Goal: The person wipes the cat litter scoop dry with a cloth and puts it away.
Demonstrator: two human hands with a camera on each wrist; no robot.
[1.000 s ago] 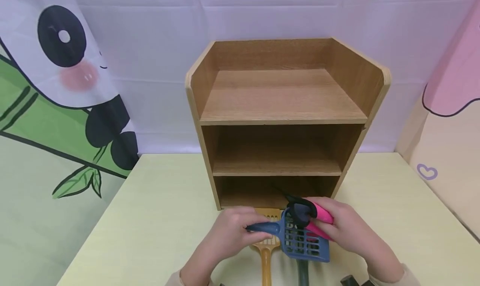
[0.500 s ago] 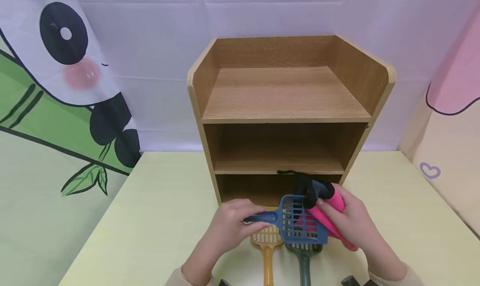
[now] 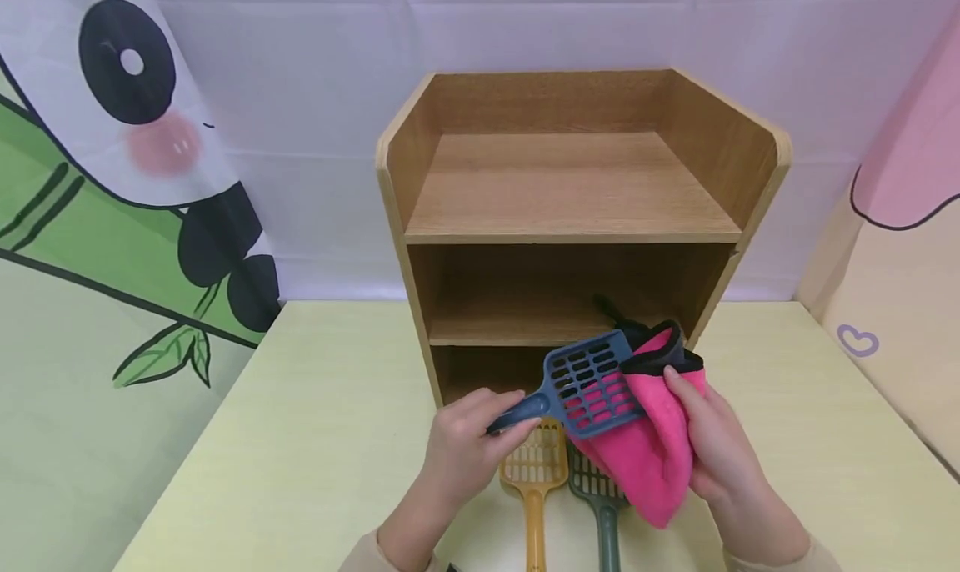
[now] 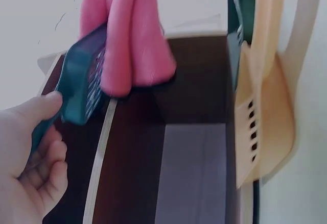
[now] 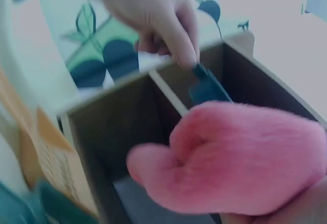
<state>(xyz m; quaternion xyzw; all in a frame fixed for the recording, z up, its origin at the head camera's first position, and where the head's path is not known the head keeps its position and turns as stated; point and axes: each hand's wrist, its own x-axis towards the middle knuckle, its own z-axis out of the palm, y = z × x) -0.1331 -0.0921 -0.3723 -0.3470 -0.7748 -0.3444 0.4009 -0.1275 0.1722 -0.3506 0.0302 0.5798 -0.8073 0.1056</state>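
Note:
My left hand (image 3: 471, 447) pinches the handle of a blue slotted litter scoop (image 3: 553, 398), held level above the table with its head toward the right. My right hand (image 3: 716, 451) grips a soft pink cloth (image 3: 660, 439) with black edging and a dark strap at its top. The cloth overlaps the right end of the scoop's head and hangs down behind it. In the left wrist view, thumb and fingers close on the scoop's handle, and the cloth (image 4: 135, 40) droops beside its slots. Bunched pink fabric (image 5: 240, 157) covers most of the scoop in the right wrist view.
A yellow slotted scoop (image 3: 534, 497) and a dark green one (image 3: 607, 518) lie side by side on the pale table (image 3: 300, 455), below my hands. Behind them stands a wooden shelf unit (image 3: 573, 184) with an upper deck and two compartments. A printed curtain (image 3: 315, 122) hangs at the back.
The scoop has risen and tilted up at its head. My right hand has brought the cloth up; it has opened out and hangs lower, its black edge now at the scoop's right end.

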